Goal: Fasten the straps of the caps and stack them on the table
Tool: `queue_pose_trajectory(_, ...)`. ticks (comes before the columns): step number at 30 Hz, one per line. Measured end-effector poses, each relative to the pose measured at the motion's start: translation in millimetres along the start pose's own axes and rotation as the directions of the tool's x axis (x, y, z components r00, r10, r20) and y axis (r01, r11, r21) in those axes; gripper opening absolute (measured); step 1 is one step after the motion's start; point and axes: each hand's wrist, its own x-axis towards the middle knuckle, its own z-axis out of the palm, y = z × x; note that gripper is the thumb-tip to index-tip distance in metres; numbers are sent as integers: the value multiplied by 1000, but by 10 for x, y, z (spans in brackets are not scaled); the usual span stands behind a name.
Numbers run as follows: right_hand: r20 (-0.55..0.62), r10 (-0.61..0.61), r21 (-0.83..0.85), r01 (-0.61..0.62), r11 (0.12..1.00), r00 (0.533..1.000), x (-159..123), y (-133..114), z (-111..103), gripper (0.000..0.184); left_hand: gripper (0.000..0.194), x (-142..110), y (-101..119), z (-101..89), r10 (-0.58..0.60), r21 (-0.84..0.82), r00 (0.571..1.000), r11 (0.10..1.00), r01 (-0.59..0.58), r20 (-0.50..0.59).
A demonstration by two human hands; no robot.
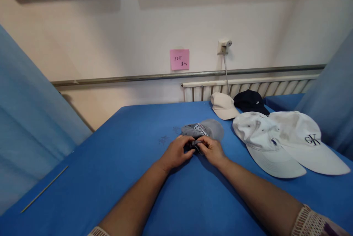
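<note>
A grey baseball cap (193, 130) with white lettering lies on the blue-covered table, its brim pointing right and away from me. My left hand (178, 151) and my right hand (211, 149) meet at the near edge of this cap. Fingers of both hands pinch a dark bit of it, perhaps its back strap; the fingers partly cover that spot, so I cannot tell exactly which part they grip.
To the right lie two white caps (268, 144), overlapping, with a beige cap (223, 105) and a black cap (249, 100) behind them. A thin stick (44, 189) rests at the left. A radiator (193, 92) and a rail (132, 78) run along the wall; curtains (33, 118) hang at both sides.
</note>
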Motion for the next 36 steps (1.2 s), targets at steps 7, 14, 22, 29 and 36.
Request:
queue_pose_trajectory(7,5,28,194,-28,981,1000,4,-24,-8,21,20,23,-58,30,-85,-124,996,989,81,-32)
queue_pose_trajectory(14,-2,95,284,-90,955,995,33,41,56,18,23,37,-106,34,-149,-326,989,934,146,16)
queue_pose_trajectory(22,45,90,341,-100,935,995,12,26,91,16,20,40,-93,54,-141,-348,990,927,139,20)
queue_pose_trajectory(29,0,70,335,-66,940,998,14,46,106,17,23,50,-86,126,-231,-373,973,905,206,-23)
queue_pose_trajectory(36,99,-127,185,107,977,987,-22,22,8,26,28,62,-108,155,-260,-527,966,820,221,1)
